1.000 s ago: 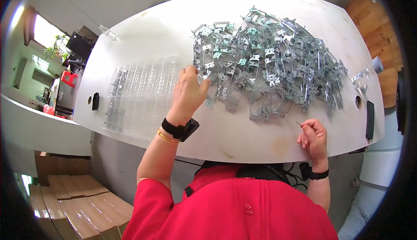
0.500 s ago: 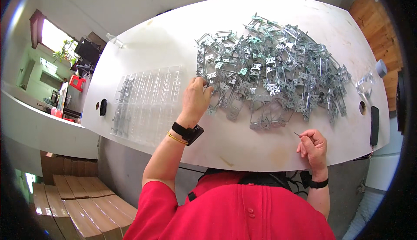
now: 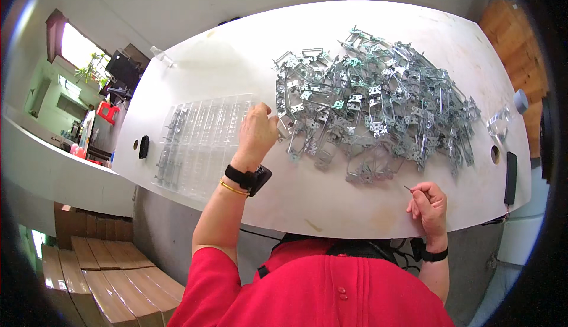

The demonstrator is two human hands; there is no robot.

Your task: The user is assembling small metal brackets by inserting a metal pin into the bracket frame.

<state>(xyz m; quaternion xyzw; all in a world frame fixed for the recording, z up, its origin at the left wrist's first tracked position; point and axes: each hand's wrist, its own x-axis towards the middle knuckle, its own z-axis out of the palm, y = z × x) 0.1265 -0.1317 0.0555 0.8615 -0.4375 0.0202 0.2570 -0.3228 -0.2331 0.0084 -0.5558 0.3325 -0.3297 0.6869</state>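
Observation:
A big heap of silvery metal brackets, tangled together, covers the middle and right of the white table. Between the heap's left edge and a clear plastic tray, my left hand is closed with its fingers curled down. Whatever those fingers hold is hidden by the hand. Along its left side the tray carries rows of metal parts; its other slots look clear. My right hand, by the table's front edge, pinches a thin dark pin-like piece between thumb and forefinger, its tip pointing toward the heap.
A small black object lies left of the tray. On the right are a clear plastic bottle, a hole in the tabletop and a long black bar. Cardboard boxes are stacked on the floor at lower left.
My left hand has moved left, away from the heap's edge and toward the tray. The right hand keeps its pinch and has barely moved. The whole view has shifted slightly.

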